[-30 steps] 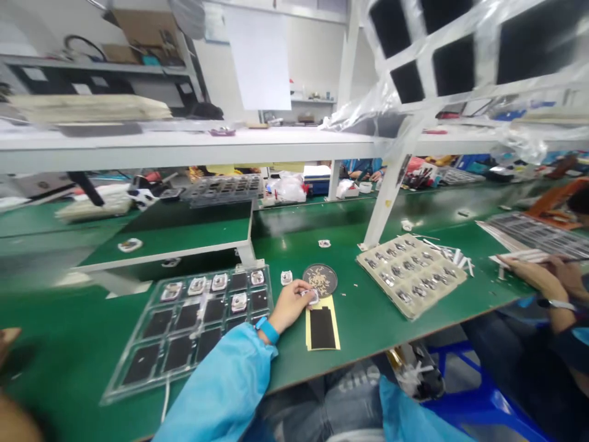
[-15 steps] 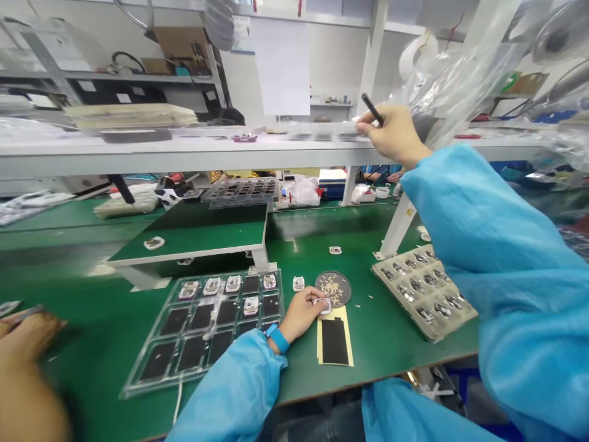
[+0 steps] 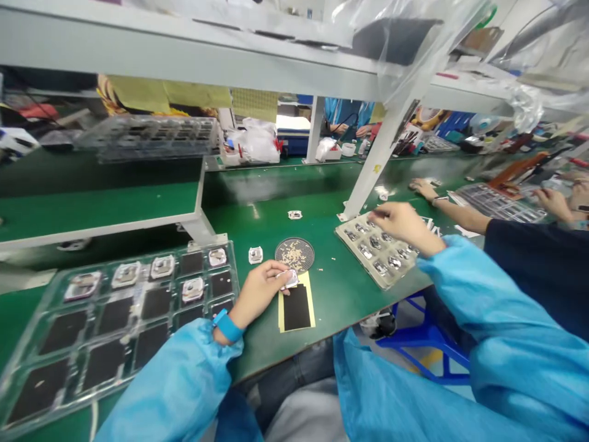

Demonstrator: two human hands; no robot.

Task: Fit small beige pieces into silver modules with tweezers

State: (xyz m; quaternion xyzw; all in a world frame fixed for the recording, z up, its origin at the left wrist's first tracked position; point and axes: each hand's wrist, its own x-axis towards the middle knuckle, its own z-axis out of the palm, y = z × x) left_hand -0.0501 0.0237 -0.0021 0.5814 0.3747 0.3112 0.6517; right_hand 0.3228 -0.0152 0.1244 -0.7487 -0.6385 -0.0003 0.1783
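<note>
White part (image 3: 289, 280) sits in the left hand's (image 3: 258, 290) pinched fingers, best steadied by its edges; the right hand's (image 3: 405, 224) grip above the beige tray (image 3: 385, 282) cannot be told.

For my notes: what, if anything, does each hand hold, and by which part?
Left hand: a small white piece, by its left side. Right hand: cannot be told.

Looking like a small-parts assembly workshop: running a long green workbench (image 3: 248, 209) under a white shelf (image 3: 184, 55), holding small parts (image 3: 193, 290) in a clear compartmented tray (image 3: 92, 316) at near left and a beige tray (image 3: 385, 283) at right, showing co-workers' hands (image 3: 422, 188) farther right.
</note>
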